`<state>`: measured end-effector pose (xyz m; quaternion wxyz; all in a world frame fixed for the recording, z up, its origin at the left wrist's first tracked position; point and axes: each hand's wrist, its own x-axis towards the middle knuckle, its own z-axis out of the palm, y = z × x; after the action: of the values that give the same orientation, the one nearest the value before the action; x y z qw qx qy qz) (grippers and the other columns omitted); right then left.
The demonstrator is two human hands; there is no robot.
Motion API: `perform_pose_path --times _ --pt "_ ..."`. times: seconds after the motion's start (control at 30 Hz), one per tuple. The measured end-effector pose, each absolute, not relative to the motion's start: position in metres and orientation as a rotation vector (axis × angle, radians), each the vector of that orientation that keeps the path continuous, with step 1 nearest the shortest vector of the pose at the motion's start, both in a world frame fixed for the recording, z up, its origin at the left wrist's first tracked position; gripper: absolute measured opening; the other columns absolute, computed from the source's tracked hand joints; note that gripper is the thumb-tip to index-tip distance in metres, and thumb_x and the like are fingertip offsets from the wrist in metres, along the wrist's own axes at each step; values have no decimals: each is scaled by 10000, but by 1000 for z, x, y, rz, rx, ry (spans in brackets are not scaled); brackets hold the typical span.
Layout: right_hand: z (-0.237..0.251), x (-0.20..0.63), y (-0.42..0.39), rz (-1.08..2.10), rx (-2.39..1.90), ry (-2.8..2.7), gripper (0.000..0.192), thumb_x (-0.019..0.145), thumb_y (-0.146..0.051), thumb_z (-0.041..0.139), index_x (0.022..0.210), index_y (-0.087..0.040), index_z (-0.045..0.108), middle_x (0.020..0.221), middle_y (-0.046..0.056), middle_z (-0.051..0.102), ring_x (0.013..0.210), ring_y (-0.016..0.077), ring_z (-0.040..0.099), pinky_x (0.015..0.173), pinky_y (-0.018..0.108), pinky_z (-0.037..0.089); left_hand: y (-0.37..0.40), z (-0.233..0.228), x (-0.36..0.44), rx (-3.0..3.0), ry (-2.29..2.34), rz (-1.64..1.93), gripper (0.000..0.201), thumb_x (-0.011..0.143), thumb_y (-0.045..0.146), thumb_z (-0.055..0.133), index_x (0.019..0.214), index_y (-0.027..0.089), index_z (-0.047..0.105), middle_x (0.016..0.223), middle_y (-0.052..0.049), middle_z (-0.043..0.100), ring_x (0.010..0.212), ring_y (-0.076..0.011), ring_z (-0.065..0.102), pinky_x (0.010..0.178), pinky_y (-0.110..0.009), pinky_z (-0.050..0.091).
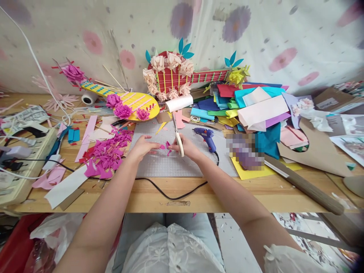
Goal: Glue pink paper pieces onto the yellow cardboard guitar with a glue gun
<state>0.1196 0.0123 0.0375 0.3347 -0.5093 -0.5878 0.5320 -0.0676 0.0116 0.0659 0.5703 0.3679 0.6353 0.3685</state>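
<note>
My right hand grips a pair of scissors with white handles, blades pointing away from me toward the back of the table. My left hand rests on the grey cutting mat, fingertips pinching a small magenta paper piece. More small magenta scraps lie between the two hands. A heap of cut magenta paper petals lies just left of my left hand.
A blue glue gun lies right of my right hand, its black cord trailing over the table edge. Stacked coloured paper, two paper guitars, a white roll, a power strip and a wooden stick crowd the table.
</note>
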Motion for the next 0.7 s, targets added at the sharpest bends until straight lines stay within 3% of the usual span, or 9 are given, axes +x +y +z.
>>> perform_pose_path --times 0.17,0.37,0.7 --pt "22 140 16 1050 -1530 -1560 350 615 -416 657 804 -210 446 733 -24 535 671 137 503 623 272 383 30 61 -86 1058 1660 717 709 446 86 814 1052 145 451 702 -61 675 607 -170 632 509 -227 437" --pt "4 140 10 961 -1553 -1503 280 679 -426 576 796 -223 423 745 -20 520 678 148 493 652 281 387 47 33 -99 1281 1757 543 708 453 157 804 1037 160 404 730 -58 680 672 -190 644 477 -217 397" --pt "-8 133 6 915 -1451 -1378 228 704 -394 562 743 -224 414 652 -44 462 597 127 432 590 253 369 26 50 -86 1717 1939 274 497 716 168 610 1141 174 352 811 -1 694 807 -181 636 603 -276 352"
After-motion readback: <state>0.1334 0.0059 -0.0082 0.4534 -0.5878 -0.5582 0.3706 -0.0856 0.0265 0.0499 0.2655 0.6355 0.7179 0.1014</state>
